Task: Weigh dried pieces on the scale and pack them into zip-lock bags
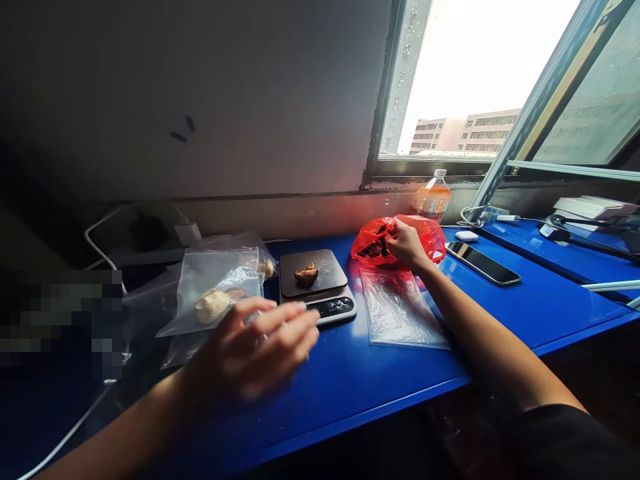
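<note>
My right hand point(407, 245) is at the mouth of a red plastic bag point(429, 233), its fingers closed on the bag's edge. Dark pieces show inside the bag; whether the fingertips also pinch one is unclear. Nearer to me, my left hand point(270, 347) hovers before a kitchen scale point(320, 257), blurred by motion, its fingers apart. A brown, dried-looking chunk point(306, 275) rests on the scale's plate. Left of the scale lies a clear zip bag point(220, 267) with a pale lump point(213, 303) in it. A flat stack of clear plastic bags point(400, 313) lies below the red bag.
A phone point(484, 263) and a white earbud case point(467, 236) lie on the blue table point(320, 400) at right. Behind the red bag stands an orange drink bottle point(433, 195). White boxes point(593, 210) and cables sit farther right, past a metal bed frame. A charger point(187, 232) is by the wall.
</note>
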### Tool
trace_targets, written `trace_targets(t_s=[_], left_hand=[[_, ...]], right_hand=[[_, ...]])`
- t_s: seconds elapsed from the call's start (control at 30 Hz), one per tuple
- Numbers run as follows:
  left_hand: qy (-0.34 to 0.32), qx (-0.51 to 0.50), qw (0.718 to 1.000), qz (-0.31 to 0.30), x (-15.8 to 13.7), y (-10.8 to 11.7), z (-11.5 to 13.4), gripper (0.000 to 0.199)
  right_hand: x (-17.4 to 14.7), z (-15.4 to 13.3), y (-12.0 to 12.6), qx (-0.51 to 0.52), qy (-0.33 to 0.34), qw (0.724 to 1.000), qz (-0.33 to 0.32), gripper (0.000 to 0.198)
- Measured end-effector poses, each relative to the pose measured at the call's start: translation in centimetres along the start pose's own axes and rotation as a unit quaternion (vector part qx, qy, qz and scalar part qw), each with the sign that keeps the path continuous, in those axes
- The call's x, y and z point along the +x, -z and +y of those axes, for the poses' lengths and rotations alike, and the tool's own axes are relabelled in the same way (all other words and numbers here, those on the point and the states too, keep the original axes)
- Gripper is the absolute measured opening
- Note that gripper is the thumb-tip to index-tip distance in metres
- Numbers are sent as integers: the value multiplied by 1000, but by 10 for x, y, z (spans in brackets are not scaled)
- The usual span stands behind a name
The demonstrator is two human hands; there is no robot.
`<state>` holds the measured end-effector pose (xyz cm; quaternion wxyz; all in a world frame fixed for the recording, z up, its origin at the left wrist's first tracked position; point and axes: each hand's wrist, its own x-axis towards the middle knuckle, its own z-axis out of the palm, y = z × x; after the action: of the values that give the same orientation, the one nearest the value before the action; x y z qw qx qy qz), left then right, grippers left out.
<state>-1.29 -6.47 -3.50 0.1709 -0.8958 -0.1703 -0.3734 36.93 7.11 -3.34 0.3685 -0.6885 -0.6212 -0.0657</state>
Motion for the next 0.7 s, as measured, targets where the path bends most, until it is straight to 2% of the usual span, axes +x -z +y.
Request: trace_targets(t_s=[0.07, 0.1, 0.17, 0.27, 0.37, 0.43, 0.6, 0.7], left_hand=[[-45, 77, 996, -16, 35, -10, -26, 20], [-29, 107, 993, -27, 47, -14, -37, 19], [56, 121, 988, -83, 55, -16, -52, 26], [153, 111, 967, -169, 43, -15, -63, 37], [193, 107, 956, -194, 25, -12, -68, 41], [209, 100, 952, -201, 20, -11, -68, 41], [218, 73, 948, -220, 23, -13, -61, 39], [220, 68, 948, -219, 24, -13, -60, 38]], right_hand=[[-3, 3, 4, 18, 10, 1000, -7, 21], [-4, 5, 7, 27, 14, 1000, -10, 19], [-6, 12, 11, 39, 15, 999, -11, 19], [-6, 22, 16, 46, 7, 999, -7, 21], [-8, 22, 13, 45, 11, 999, -15, 16], [-11, 16, 7, 53, 30, 997, -39, 15], [-21, -4, -4, 16, 90, 980, -178, 12], [-20, -6, -5, -17, 75, 984, -160, 17]])
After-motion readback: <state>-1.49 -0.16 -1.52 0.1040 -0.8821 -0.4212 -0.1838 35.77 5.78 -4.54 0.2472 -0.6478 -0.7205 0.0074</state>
